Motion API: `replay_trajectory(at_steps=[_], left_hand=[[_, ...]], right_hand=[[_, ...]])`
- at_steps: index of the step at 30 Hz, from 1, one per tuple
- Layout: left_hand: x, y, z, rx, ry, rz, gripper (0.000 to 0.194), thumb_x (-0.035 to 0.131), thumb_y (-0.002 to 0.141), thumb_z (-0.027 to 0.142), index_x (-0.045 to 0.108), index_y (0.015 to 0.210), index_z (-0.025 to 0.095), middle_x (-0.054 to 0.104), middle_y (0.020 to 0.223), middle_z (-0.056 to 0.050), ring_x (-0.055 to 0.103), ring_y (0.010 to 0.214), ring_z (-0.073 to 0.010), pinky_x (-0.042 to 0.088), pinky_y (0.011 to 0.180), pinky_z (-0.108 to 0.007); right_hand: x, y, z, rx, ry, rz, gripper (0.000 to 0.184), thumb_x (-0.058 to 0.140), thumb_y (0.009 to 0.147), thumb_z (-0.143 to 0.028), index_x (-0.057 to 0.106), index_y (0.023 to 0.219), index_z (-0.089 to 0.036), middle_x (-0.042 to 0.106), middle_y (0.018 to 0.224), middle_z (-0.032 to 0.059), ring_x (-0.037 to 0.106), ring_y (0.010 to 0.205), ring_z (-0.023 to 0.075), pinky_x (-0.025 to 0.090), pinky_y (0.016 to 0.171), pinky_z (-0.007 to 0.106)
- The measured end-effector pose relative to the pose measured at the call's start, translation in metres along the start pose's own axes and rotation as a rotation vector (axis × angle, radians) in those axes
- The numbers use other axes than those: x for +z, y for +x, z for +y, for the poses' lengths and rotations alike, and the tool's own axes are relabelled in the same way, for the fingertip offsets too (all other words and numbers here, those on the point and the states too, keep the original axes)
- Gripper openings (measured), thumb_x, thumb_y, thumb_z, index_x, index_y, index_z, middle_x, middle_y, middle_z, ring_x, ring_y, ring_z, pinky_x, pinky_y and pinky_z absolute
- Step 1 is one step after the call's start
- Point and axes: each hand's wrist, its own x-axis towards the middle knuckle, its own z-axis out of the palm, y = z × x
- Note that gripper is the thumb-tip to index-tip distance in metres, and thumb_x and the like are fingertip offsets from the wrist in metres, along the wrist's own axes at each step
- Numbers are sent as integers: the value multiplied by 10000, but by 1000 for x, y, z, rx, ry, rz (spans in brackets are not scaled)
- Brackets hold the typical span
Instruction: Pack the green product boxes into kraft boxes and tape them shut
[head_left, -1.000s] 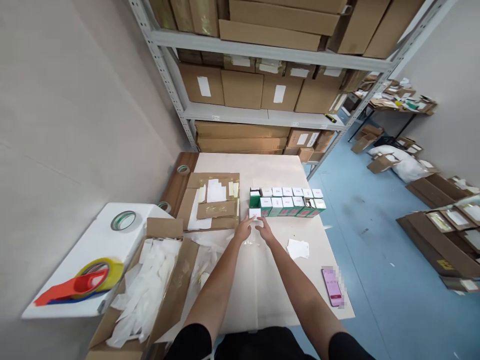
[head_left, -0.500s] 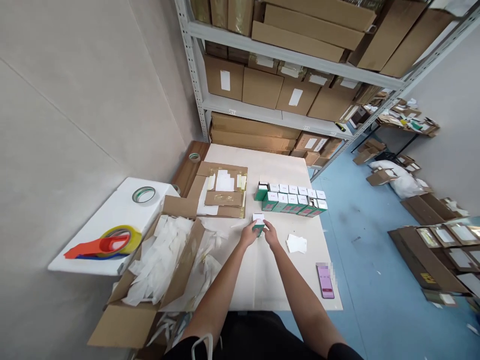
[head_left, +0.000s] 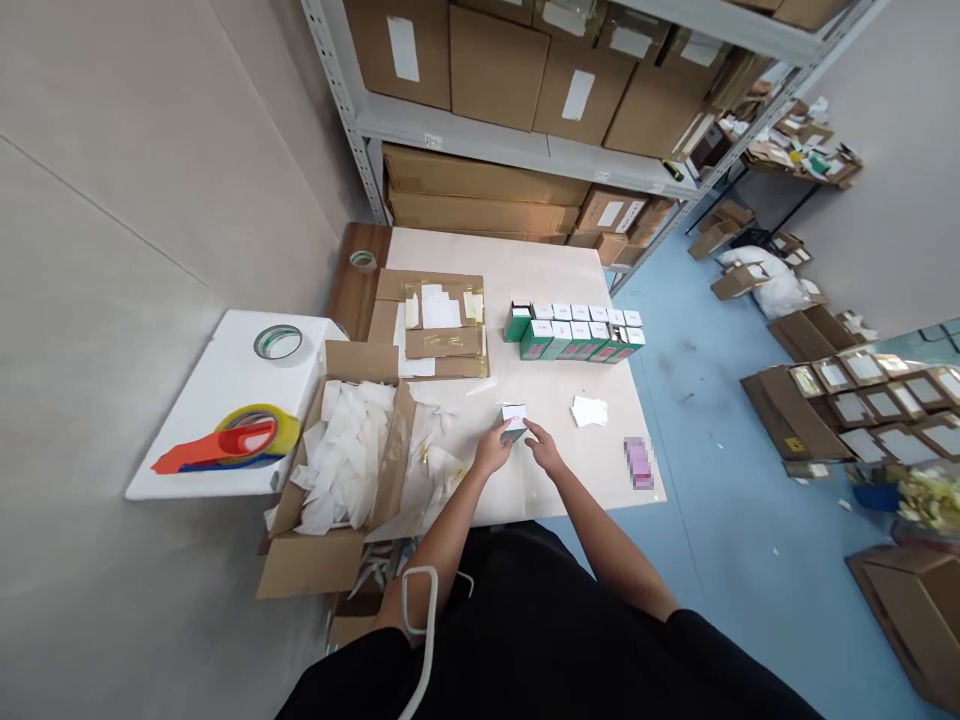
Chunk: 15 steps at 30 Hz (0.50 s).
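Observation:
A small green carton with a white top (head_left: 514, 413) is held over the near middle of the table, separate from the other cartons. My left hand (head_left: 493, 449) is closed around its left side. Fingers apart, my right hand (head_left: 544, 448) has its index fingertip at the carton's right edge; whether it touches is hard to see. Farther back stand two rows of similar green-and-white cartons (head_left: 577, 340), and the one at the left end of the back row (head_left: 518, 323) appears open on top. White cards (head_left: 589, 411) lie to the right of my hands.
Flattened cardboard (head_left: 446, 344) with white papers lies at the table's left. Beside it, an open box (head_left: 405, 440) holds white paper scraps. A white block (head_left: 202, 390) carries tape rolls and an orange tape dispenser (head_left: 202, 450). A phone (head_left: 639, 463) rests near the right edge; shelving (head_left: 480, 140) stands behind.
One carton has come out of the front row's left end toward me, in both hands. Since then my right fingers have loosened from it. The view has tilted downward.

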Motion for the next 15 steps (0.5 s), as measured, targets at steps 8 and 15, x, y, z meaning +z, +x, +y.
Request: replay_trajectory(at_steps=[8, 15], left_hand=[[-22, 25, -2, 76, 142, -3, 623, 621, 912, 166, 550, 1526, 239, 463, 1640, -79, 493, 1464, -277, 396, 1204, -382], [-21, 14, -2, -21, 157, 29, 564, 597, 966, 255, 543, 1527, 250, 703, 1385, -74, 699, 1152, -235, 490, 1056, -346]], right_hand=[[8, -15, 6, 48, -67, 2, 625, 555, 786, -245, 681, 1394, -316, 723, 1214, 31, 655, 1128, 237, 481, 1095, 451], [0, -5, -4, 183, 171, -60, 683, 612, 780, -282, 621, 1463, -303, 736, 1249, 45, 656, 1165, 248, 513, 1023, 432]])
